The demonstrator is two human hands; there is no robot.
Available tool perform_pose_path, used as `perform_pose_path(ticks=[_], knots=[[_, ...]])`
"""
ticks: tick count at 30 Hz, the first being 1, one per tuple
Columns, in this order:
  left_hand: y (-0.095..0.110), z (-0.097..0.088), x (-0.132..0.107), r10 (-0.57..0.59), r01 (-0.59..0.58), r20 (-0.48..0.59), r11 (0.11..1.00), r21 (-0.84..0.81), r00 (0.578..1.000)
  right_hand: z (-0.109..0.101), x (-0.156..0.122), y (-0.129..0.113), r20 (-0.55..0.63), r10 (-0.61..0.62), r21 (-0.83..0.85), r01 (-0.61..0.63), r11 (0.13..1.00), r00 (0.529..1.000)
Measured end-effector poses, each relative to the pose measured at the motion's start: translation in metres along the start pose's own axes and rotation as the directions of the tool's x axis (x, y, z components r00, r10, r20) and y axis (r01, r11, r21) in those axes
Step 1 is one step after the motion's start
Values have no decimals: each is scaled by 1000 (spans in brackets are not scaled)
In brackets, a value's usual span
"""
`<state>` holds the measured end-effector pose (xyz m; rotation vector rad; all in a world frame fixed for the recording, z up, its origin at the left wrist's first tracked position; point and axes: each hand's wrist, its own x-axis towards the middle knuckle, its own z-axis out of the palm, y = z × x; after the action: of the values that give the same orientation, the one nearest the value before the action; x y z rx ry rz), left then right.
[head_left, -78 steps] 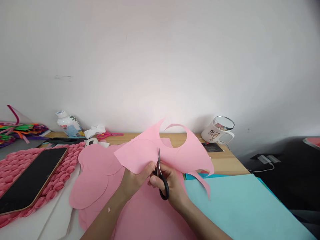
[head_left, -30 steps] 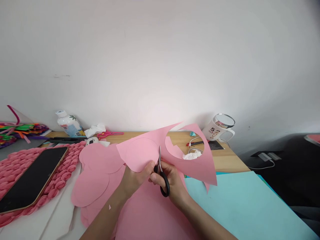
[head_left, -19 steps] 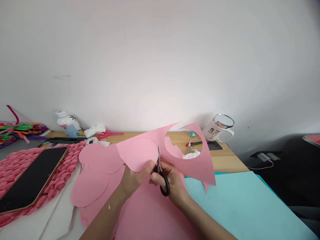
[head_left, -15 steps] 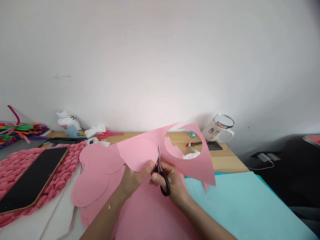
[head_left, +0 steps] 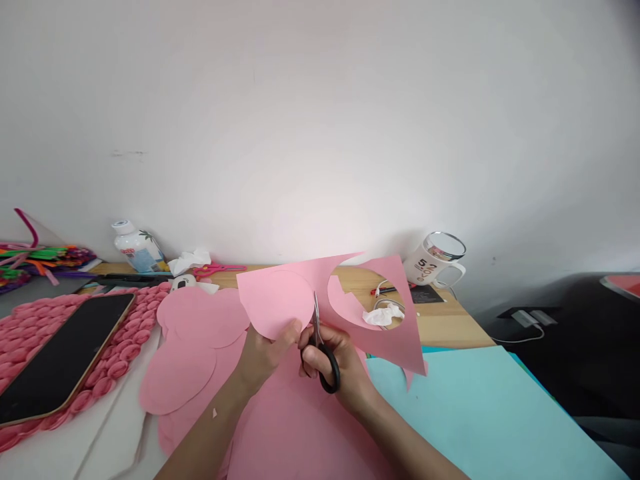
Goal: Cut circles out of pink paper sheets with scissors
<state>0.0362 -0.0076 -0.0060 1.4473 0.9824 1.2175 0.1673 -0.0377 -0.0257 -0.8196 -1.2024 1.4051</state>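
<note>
My left hand [head_left: 265, 353] pinches the lower edge of a pink paper sheet [head_left: 277, 303], thumb on top. A round outline is marked on its left part, partly cut along the lower side. Black-handled scissors [head_left: 327, 363] are gripped in my right hand [head_left: 340, 360]; their blades point up and lie on the sheet at the right side of the outline. To the right of the blades the sheet has a large round hole, open at its top edge. Beneath my hands lie pink paper circles [head_left: 177, 377] and more pink paper [head_left: 305, 433].
On the left, a phone [head_left: 70, 353] rests on a pink braided mat [head_left: 117, 347]. Pink scissors [head_left: 220, 269], a crumpled tissue [head_left: 190, 261] and a bottle [head_left: 140, 247] stand along the wall. A mug [head_left: 434, 259] and light-blue paper [head_left: 480, 407] are at the right.
The pink sheet has turned slightly, its upper left corner rising and its right part dipping a little. The scissors blades have moved slightly left along the outline.
</note>
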Motion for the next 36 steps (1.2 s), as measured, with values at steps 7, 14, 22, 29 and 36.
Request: perform_pose_path(ticks=[7, 14, 22, 29, 36], knots=[[2, 2, -1, -101, 101, 0, 995, 9, 995, -1, 0, 5, 9, 16, 13, -16, 1000, 1000], [10, 2, 0, -78, 97, 188, 991, -94, 979, -2, 2, -5, 21, 33, 20, -33, 999, 999], [14, 0, 1, -48, 51, 163, 999, -12, 986, -3, 1, -6, 30, 33, -20, -32, 999, 999], [16, -4, 1, -55, 64, 211, 997, -34, 976, -3, 0, -6, 34, 50, -22, -50, 999, 998], [20, -4, 3, -54, 66, 259, 997, -37, 964, -2, 0, -6, 28, 64, -24, -63, 998, 998]])
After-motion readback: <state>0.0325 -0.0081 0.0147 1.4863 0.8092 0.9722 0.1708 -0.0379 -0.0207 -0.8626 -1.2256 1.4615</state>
